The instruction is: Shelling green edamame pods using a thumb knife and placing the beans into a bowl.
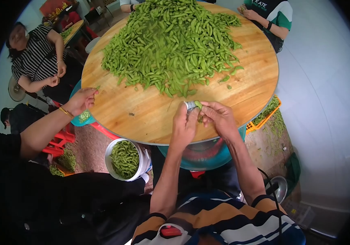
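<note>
A green soybean pod (198, 104) is held between my two hands above the near edge of the round wooden table (153, 122). My left hand (187, 119) has pale wrapping on a finger and grips the pod's left side. My right hand (219, 116) pinches the same pod from the right with thumb and forefinger. Another bit of green shows just below, between the hands. A large heap of green pods (169, 46) covers the far part of the table, with a few loose pods along its near side. Beneath the table edge, in front of me, is a teal basin (205, 156), partly hidden by my arms.
A white bucket of pods (107, 156) stands at lower left. An orange crate (253, 127) with pods is at right, with pods scattered on the floor. A co-worker's arm (49, 118) reaches over the table's left edge. Other people are around the table.
</note>
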`<action>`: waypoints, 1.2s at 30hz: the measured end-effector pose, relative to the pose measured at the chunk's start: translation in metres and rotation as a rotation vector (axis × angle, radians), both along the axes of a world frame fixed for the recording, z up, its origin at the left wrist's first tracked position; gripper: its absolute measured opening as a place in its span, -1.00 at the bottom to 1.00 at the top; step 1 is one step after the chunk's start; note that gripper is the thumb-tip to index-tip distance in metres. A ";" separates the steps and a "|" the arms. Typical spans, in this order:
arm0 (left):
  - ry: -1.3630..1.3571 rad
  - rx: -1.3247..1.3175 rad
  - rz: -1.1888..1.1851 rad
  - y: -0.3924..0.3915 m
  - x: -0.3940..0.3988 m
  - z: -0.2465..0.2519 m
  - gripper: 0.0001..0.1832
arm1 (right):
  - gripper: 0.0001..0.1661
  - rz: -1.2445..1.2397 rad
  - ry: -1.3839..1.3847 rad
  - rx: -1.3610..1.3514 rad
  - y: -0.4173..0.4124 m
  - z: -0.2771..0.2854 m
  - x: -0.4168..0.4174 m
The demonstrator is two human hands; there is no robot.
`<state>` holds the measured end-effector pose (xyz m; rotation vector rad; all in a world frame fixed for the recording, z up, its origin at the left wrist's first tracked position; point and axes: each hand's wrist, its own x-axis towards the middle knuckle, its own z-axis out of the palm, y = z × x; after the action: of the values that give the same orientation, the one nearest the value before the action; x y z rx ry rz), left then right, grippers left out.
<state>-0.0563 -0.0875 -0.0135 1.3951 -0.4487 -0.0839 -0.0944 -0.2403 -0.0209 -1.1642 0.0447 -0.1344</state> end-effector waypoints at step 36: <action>0.279 -0.165 -0.227 0.014 0.007 -0.004 -0.92 | -0.77 0.273 0.283 0.107 -0.020 0.030 0.011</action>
<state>-0.0493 -0.0733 -0.0170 1.1453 -0.3699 -0.4129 -0.0836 -0.2607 0.0088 -1.0647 0.1405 0.2720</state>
